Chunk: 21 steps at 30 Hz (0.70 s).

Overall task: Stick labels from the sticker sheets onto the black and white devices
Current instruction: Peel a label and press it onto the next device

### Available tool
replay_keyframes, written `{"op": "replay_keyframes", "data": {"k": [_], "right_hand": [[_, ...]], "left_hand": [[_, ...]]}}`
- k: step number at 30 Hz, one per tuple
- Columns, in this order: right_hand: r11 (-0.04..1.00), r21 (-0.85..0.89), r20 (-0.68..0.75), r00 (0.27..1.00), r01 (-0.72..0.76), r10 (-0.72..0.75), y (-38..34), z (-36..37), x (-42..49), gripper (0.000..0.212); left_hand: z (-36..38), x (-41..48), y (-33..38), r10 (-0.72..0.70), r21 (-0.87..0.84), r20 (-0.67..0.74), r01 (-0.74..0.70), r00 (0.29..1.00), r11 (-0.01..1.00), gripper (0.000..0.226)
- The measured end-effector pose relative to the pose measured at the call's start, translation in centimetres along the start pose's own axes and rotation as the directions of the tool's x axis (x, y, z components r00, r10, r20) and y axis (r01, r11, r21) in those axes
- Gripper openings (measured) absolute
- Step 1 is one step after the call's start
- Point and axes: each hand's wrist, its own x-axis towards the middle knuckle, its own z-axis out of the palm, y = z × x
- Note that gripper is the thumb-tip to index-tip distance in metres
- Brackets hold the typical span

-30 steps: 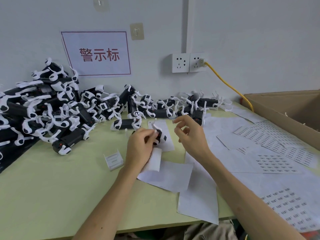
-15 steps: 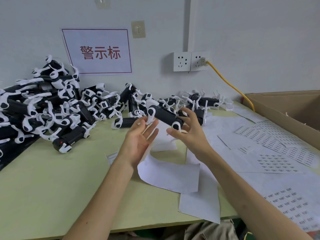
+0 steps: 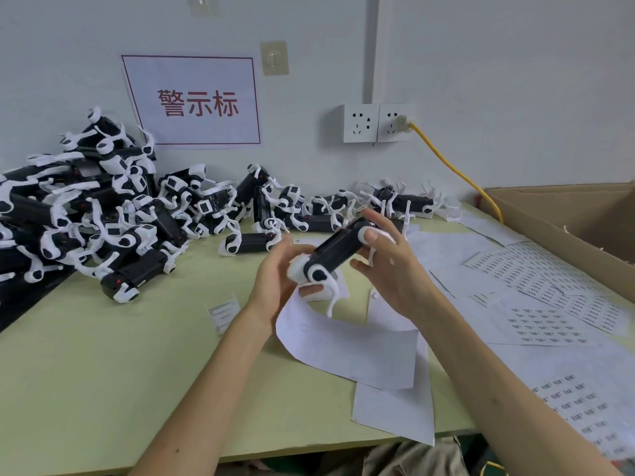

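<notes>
Above the middle of the table I hold one black and white device (image 3: 335, 254) tilted, its far end higher. My left hand (image 3: 278, 273) cups its near white end from the left. My right hand (image 3: 388, 266) grips the far end, thumb on the white cap. A large pile of the same devices (image 3: 96, 214) fills the left back of the table, and a row of more devices (image 3: 326, 209) runs along the wall. Sticker sheets (image 3: 546, 286) with rows of small dark labels lie to the right. A small strip of labels (image 3: 223, 312) lies left of my left wrist.
Blank white backing sheets (image 3: 354, 345) lie under my hands and hang over the table's near edge. An open cardboard box (image 3: 567, 214) stands at the right. A yellow cable (image 3: 453, 170) runs from the wall socket down behind the box.
Both hands let go of the small paper work, reached to the row at the back, and brought one device toward me. It has come lower and nearer between the two hands.
</notes>
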Motion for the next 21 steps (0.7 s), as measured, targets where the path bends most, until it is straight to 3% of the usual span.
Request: {"op": "replay_keyframes", "data": {"k": [4,7,11,14,16,19,21], "right_hand": [[0.999,-0.047,-0.005,1.000,-0.008,0.008,0.4,-0.1,0.1,0.077],[0.997,-0.079,-0.096,0.995,0.005,-0.013,0.3,-0.4,0.3,0.065],[0.955,-0.296,-0.241,0.964,0.037,-0.112,0.5,-0.3,0.4,0.055],[0.965,-0.258,-0.381,0.914,0.044,-0.143,0.1,-1.2,0.7,0.021],[0.986,-0.162,-0.346,0.933,0.044,-0.099,-0.3,-1.4,0.7,0.005],[0.981,-0.182,-0.184,0.978,0.062,-0.096,-0.4,-0.7,0.4,0.022],[0.968,-0.239,-0.059,0.994,0.071,-0.087,-0.1,-0.2,0.1,0.021]], "left_hand": [[0.5,-0.6,-0.3,-0.036,0.160,0.216,0.001,0.976,0.987,0.051],[0.9,-0.7,-0.5,-0.029,0.186,0.224,-0.013,0.974,0.982,0.046],[1.0,-0.9,-0.9,-0.033,0.124,0.252,0.001,0.967,0.992,0.026],[0.6,-0.4,-1.0,-0.024,0.143,0.162,0.001,0.987,0.990,0.023],[0.4,0.1,-1.2,-0.030,0.117,0.120,0.016,0.992,0.993,0.026],[0.6,0.2,-1.0,-0.147,-0.028,0.128,0.151,0.981,0.988,0.039],[0.5,0.4,-1.2,-0.170,-0.055,0.156,0.180,0.973,0.982,0.048]]}}
